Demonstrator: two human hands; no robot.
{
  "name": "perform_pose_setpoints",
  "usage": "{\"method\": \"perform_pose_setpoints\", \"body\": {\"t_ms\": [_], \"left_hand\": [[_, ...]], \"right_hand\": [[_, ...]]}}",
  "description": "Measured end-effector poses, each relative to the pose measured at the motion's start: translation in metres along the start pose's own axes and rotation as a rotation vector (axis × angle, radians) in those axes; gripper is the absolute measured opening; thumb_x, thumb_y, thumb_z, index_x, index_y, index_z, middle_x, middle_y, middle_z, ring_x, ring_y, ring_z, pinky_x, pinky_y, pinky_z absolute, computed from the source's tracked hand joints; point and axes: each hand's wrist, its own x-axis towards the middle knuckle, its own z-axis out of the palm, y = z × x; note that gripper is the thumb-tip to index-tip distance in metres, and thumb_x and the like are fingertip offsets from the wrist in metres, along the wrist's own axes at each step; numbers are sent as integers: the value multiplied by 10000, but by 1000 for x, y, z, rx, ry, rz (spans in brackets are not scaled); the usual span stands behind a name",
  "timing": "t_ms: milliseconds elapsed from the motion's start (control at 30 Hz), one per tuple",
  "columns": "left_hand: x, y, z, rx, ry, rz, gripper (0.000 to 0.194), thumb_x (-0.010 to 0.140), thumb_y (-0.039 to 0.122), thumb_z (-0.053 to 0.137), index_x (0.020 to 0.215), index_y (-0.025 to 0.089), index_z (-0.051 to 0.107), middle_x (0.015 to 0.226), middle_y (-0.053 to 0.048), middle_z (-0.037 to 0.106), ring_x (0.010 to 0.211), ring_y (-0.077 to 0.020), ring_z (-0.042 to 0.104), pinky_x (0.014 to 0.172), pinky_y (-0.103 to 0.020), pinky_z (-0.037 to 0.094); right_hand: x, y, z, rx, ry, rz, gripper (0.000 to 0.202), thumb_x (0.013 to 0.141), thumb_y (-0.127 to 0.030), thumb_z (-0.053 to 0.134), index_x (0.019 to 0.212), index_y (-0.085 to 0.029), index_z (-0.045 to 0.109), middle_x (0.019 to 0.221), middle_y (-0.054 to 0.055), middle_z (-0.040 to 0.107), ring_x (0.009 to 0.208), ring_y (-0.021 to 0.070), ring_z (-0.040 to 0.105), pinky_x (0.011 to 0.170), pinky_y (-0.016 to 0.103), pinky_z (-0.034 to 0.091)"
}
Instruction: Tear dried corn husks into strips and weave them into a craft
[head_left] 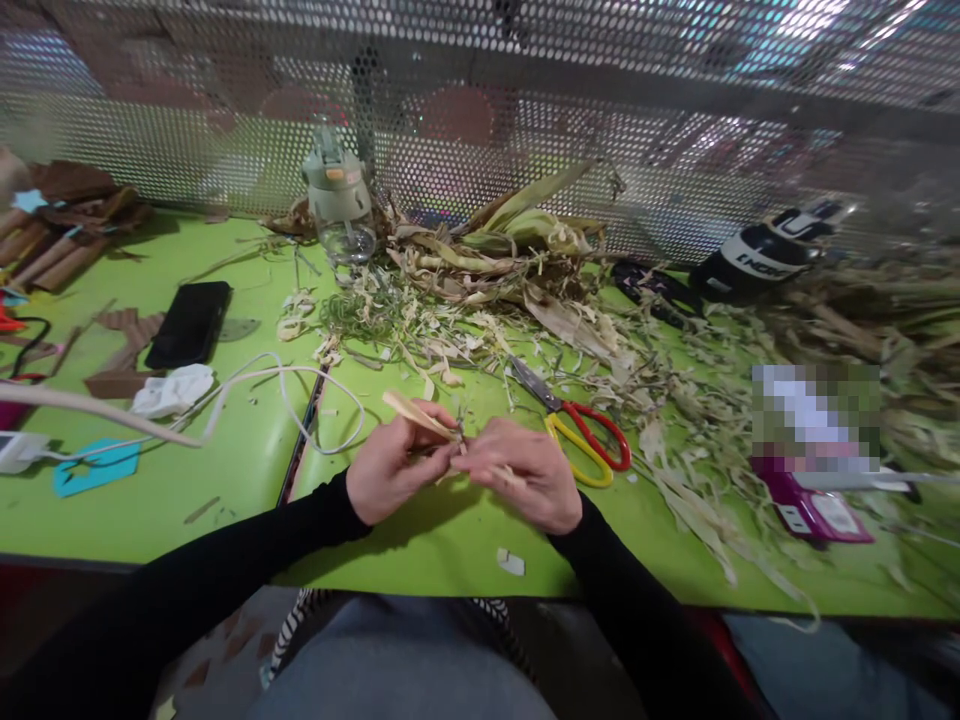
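Observation:
My left hand is closed on a pale strip of dried husk, which sticks up past the fingers toward the upper left. Pinched close beside it, fingertips nearly meeting the left ones, is my right hand; a bit of pale husk shows between its fingers. A small thin piece stands up where the fingertips meet, too small to make out. Scissors with one red and one yellow handle lie partly open, just right of and beyond my right hand. Husk scraps are spread behind both hands.
A green table carries a phone, white cable and blue tag at left. Behind stand a clear bottle and a husk heap against a perforated metal screen. A black bottle leans at right, near a magenta device.

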Motion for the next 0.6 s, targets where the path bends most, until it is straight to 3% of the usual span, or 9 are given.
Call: {"method": "perform_pose_setpoints", "body": {"t_ms": [67,133,267,333,400,500,600], "left_hand": [[-4,-2,0,76,33,120,157,836,270,576,936,148,563,946,-88,661,765,-129,651,684,-238,513],[-8,-3,0,107,43,157,164,837,285,581,935,155,561,882,-86,686,726,-139,661,647,-238,506],[-8,-2,-5,215,-30,151,118,843,269,569,838,161,615,764,-55,699,659,-136,652,599,-222,469],[-7,-1,-7,265,-100,167,110,842,232,563,814,169,648,754,-41,704,658,-128,649,584,-208,450],[-7,-1,-8,271,-144,173,108,838,201,566,851,178,671,795,-38,716,689,-124,657,604,-201,453],[-7,-1,-5,97,-162,141,158,844,180,563,966,177,663,892,-56,721,794,-133,673,713,-214,488],[-5,3,0,-264,-198,-32,163,853,207,563,990,153,633,900,-73,710,793,-138,678,717,-231,520]], "right_hand": [[-2,-2,-4,32,-58,-80,137,824,-213,640,941,-238,708,743,12,665,677,122,598,642,256,485],[-5,-2,-8,96,-22,-80,159,817,-266,647,970,-253,687,751,8,640,657,125,579,614,262,479],[-5,-2,-12,37,206,197,241,899,-361,510,1076,-232,609,853,34,606,707,141,563,610,270,465],[-2,-2,-12,-36,170,309,279,916,-396,473,1055,-196,609,884,52,606,730,145,563,630,272,466],[2,-4,-12,-60,70,317,312,896,-443,499,916,-168,646,874,61,618,756,156,572,674,284,468],[6,-3,-14,-22,-37,306,310,864,-436,562,760,-156,647,839,58,643,787,165,600,717,287,467],[7,1,-15,-42,-89,332,278,872,-391,563,745,-157,645,759,35,632,702,139,587,642,256,449]]}}
